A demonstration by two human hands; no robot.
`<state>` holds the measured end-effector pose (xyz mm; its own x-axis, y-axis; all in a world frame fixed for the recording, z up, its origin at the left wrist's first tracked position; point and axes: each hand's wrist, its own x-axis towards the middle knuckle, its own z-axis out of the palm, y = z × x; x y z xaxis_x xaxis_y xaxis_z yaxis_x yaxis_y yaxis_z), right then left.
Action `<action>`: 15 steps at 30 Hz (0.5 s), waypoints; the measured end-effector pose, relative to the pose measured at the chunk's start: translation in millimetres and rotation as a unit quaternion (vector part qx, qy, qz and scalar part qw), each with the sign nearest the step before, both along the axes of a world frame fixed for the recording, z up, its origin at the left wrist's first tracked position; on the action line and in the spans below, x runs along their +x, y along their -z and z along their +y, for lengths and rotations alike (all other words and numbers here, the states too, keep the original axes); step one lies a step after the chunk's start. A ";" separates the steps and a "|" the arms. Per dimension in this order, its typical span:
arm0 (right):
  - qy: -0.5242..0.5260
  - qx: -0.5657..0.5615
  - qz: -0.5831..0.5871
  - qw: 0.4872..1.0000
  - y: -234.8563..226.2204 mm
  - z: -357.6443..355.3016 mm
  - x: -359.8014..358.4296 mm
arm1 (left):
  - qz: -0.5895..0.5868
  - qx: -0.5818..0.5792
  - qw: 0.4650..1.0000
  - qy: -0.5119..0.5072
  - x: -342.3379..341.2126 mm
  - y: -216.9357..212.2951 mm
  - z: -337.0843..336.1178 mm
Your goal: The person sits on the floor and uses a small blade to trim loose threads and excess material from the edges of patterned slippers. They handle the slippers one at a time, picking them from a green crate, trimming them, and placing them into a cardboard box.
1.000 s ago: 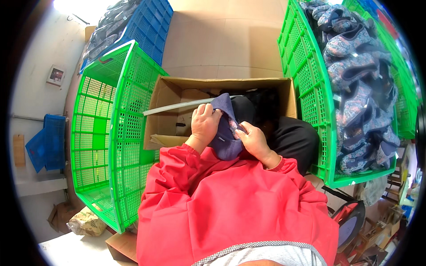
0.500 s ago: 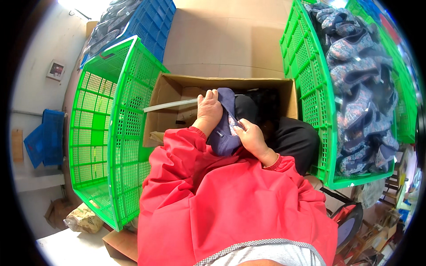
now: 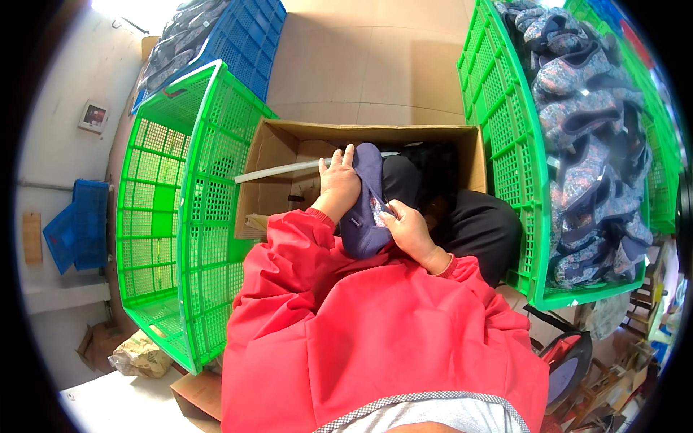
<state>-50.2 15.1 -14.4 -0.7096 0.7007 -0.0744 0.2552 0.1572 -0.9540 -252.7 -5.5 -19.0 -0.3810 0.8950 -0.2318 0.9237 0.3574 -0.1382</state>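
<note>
Two hands on one dark blue slipper (image 3: 363, 209), held over the near edge of an open cardboard box (image 3: 278, 155). Left hand (image 3: 338, 184) laid flat along the slipper's left side, fingers stretched toward the toe and only slightly spread, pressing rather than gripping; probably there to steady the slipper while the other hand works. Right hand (image 3: 410, 232) curled narrow at the slipper's right side, thumb and fingertips pinched on a small clear packet or tag (image 3: 378, 209) at the opening; whether going in or coming out, cannot tell. Slipper tilted, toe far, heel near, resting against the red sleeves (image 3: 303, 245). Box placed centrally, straight ahead, within easy reach of both hands; dark slippers (image 3: 426, 162) piled in its right part, a pale strip (image 3: 289, 169) lying across its left part. Green crate (image 3: 173, 216) tipped on its side just left of the box, with no goods seen inside. Another green crate (image 3: 498, 108) on the right, tipped toward the middle, stacked with patterned slippers (image 3: 585, 144). Blue crate (image 3: 238, 40) far left, holding more patterned slippers. Tiled floor (image 3: 375, 65) beyond the box.
</note>
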 end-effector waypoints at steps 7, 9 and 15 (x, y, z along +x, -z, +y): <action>-0.002 -0.032 0.020 0.999 8.0 4.8 -1.2 | -0.035 0.090 0.995 -0.013 -3.2 6.3 -6.2; 0.000 -0.070 0.022 0.997 6.0 2.7 3.9 | -0.030 0.068 0.997 -0.010 -1.0 -4.4 -9.0; 0.067 -0.090 0.058 0.992 12.8 -13.5 17.8 | -0.045 0.300 0.949 0.082 1.1 -32.4 -63.5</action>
<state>-32.5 1.5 -27.2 -0.6226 0.7718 -0.1295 0.1492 -0.0454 -0.9878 -251.6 -68.9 13.4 -0.2275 0.9220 0.3133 0.9723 0.1970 0.1261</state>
